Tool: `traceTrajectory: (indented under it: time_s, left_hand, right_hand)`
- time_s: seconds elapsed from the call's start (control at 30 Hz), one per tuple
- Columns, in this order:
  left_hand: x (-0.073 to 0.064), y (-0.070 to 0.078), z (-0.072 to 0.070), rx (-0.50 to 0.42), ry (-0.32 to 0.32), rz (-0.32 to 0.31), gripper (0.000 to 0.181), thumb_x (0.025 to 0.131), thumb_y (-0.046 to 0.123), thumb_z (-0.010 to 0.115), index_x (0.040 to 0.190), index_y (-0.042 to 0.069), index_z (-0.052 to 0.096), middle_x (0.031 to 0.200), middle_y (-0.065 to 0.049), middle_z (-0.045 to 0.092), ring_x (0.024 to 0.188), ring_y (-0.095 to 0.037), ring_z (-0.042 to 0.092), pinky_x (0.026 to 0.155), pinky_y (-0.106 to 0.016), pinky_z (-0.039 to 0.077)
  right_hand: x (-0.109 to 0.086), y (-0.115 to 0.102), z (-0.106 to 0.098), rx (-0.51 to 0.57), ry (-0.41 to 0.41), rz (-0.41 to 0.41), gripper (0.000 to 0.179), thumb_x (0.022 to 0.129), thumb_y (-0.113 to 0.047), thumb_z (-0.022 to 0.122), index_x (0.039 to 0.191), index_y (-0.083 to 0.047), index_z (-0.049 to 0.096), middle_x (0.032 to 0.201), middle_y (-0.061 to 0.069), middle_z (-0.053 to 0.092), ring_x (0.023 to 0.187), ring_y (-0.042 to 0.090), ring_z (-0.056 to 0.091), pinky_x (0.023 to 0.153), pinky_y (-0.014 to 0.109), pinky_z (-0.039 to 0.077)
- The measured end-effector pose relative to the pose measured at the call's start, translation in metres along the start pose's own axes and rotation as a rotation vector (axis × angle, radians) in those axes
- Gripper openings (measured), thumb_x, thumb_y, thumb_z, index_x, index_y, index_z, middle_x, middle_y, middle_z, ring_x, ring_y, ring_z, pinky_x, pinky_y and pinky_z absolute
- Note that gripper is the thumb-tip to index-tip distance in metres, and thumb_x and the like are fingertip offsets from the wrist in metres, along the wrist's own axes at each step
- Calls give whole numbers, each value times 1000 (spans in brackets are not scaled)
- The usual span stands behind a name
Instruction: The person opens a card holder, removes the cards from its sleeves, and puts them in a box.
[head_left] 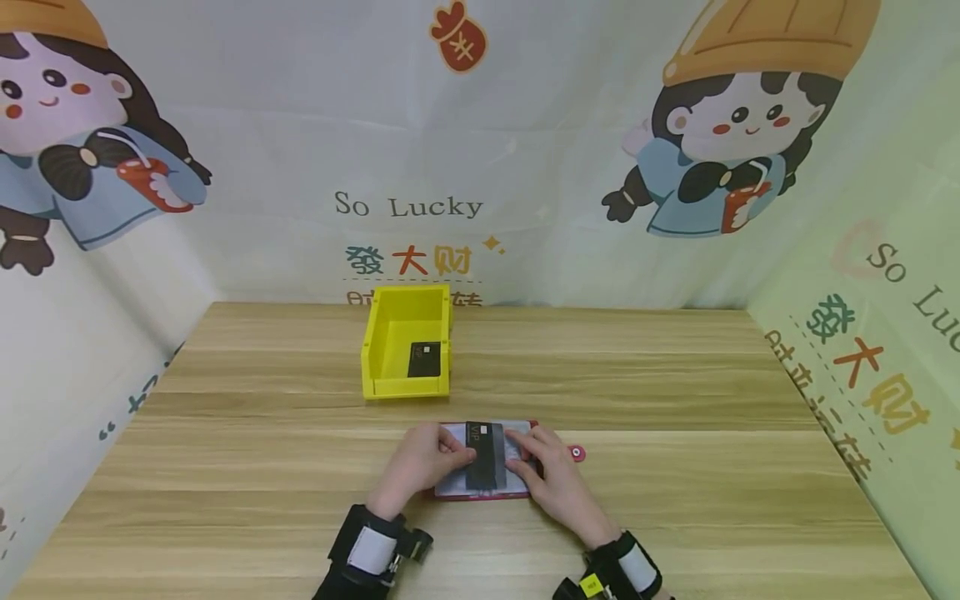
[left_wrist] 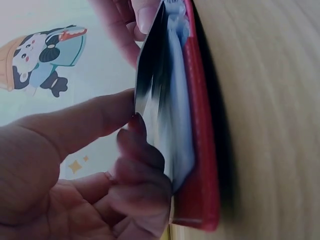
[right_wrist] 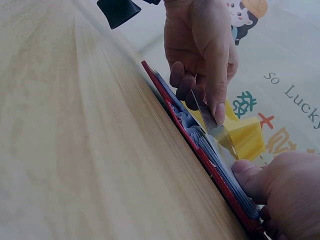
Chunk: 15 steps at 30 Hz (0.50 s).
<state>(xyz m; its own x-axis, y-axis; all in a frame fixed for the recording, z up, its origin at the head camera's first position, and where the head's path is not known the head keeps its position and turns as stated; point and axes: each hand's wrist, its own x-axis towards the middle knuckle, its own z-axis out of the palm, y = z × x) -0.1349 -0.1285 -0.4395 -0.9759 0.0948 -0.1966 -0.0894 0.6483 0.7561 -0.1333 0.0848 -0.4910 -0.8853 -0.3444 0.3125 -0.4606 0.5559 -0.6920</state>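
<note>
A red card holder point(head_left: 487, 497) with clear plastic sleeves lies spread on the table below the yellow bin. My left hand point(head_left: 420, 458) pinches a black card marked VIP point(head_left: 476, 475) between thumb and fingers over the sleeves. In the left wrist view the card point(left_wrist: 150, 55) stands tilted up from the pages. My right hand point(head_left: 558, 479) grips the right part of the holder, its thumb point(right_wrist: 248, 175) on the stacked sleeves. A grey strip lies beside the card's right edge; whether it is sleeve or another card, I cannot tell.
A yellow bin point(head_left: 384, 350) stands behind the holder, with a black card point(head_left: 425, 360) flat inside it. The holder's red snap tab point(head_left: 577, 453) sticks out to the right. Printed cloth walls enclose the wooden table point(head_left: 675, 400) at back and sides.
</note>
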Motion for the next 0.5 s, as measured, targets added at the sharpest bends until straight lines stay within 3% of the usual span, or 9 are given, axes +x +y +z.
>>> traceTrajectory:
  time_s: [0.27, 0.5]
  left_hand:
    - [1, -2, -7, -35, -10, -23, 17, 87, 19, 77, 81, 4, 74, 72, -3, 67, 65, -12, 58, 57, -25, 44]
    - [2, -5, -10, -136, -29, -59, 14, 88, 12, 75, 91, -1, 72, 73, -10, 74, 60, -13, 67, 62, -28, 55]
  right_hand:
    - [0, 1, 0, 0, 0, 10, 32, 89, -10, 74, 120, -2, 71, 80, -10, 46, 78, 4, 41, 70, 18, 34]
    - [0, 0, 1, 12, -11, 23, 31, 89, -9, 74, 119, -3, 71, 82, -10, 47, 80, 5, 42, 71, 19, 34]
